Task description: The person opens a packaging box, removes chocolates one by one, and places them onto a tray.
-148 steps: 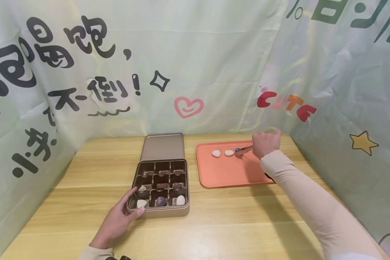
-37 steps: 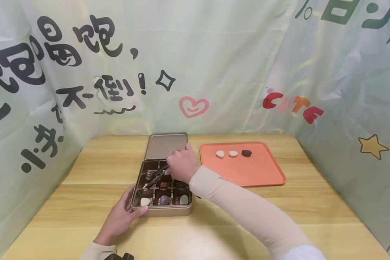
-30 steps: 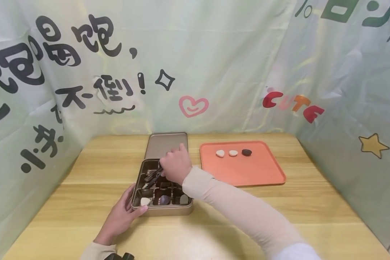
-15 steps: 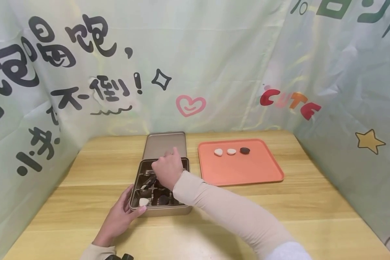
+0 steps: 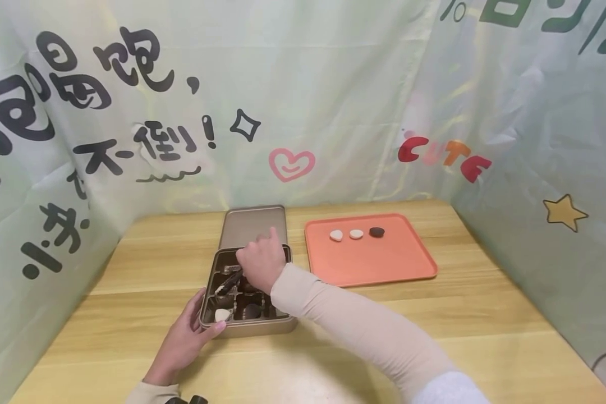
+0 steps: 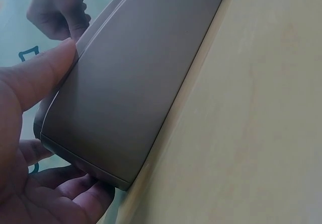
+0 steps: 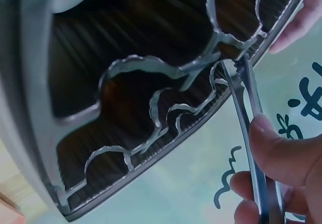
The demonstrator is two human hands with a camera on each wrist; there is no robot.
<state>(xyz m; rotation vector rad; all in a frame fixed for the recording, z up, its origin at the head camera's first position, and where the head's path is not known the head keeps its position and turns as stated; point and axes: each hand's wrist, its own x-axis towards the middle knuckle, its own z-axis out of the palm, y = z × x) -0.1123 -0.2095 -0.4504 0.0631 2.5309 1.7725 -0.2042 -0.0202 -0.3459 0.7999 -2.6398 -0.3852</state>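
Note:
My left hand [image 5: 184, 336] grips the near left corner of a brown metal tin [image 6: 131, 83], thumb on the front rim and fingers against the side. The tin's dark insert has several compartments. My right hand [image 5: 260, 261] holds small metal tongs [image 7: 254, 133] over it, the tips down in the middle compartment of the left column. A pale bit shows at the tips in the head view; I cannot tell whether they grip it. In the front row lie a white heart-shaped chocolate [image 5: 223, 316] and a dark one [image 5: 253, 311]. My hand and sleeve hide the tin's right side.
An orange tray [image 5: 373, 261] lies to the right, with a white heart-shaped piece [image 5: 336, 235], a white oval piece [image 5: 356, 234] and a dark oval piece [image 5: 376, 232] in a row. The tin's lid [image 5: 255, 224] lies behind it. Printed cloth walls [image 5: 333, 112] enclose the table.
My right hand has left the dark oval piece on the tray beside the white ones and moved left, lowering the tongs into the tin. My left hand has stayed on the tin's corner.

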